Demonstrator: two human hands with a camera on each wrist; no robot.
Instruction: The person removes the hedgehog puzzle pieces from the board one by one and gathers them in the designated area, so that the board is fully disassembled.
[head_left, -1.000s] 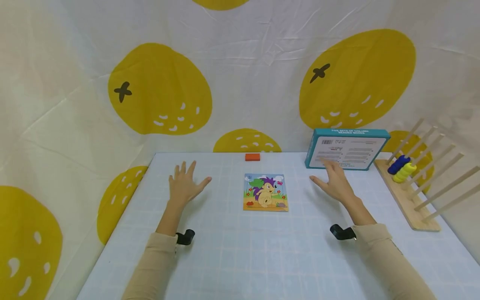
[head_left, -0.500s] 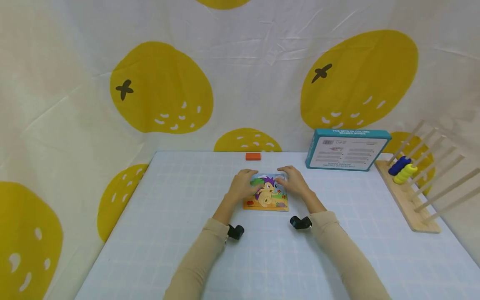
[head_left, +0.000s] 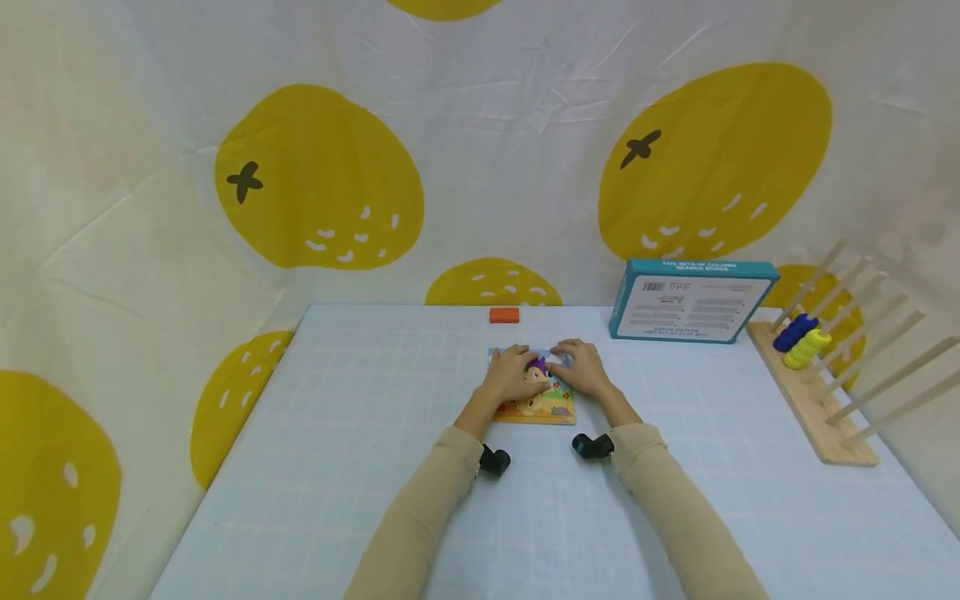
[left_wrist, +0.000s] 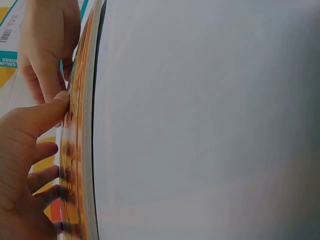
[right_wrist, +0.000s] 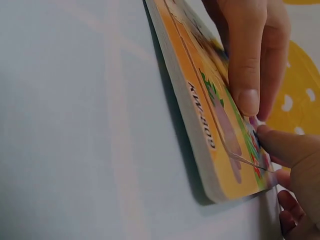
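Note:
A flat square picture puzzle (head_left: 558,410) with a purple-haired hedgehog lies on the table, and both hands partly cover it. My left hand (head_left: 513,375) is over its left and middle part, thumb toward the middle and fingers spread toward the top edge. In the left wrist view, the left thumb (left_wrist: 52,112) touches the picture face. My right hand (head_left: 587,369) is at the upper right corner, thumb on or just above the picture, fingers near the far edge. The right wrist view shows the right thumb (right_wrist: 280,142) close to the left hand's thumb. No piece is visibly lifted.
A small orange-red block (head_left: 504,315) lies at the table's back edge. Behind on the right stands a teal and white box (head_left: 688,308). A wooden peg rack (head_left: 813,400) with blue and yellow beads stands along the right side. A patterned curtain (head_left: 510,192) hangs behind.
Both hands have come inward from wide apart, over the puzzle. In the last half second the left hand has moved further right across the picture; the right shifted slightly left.

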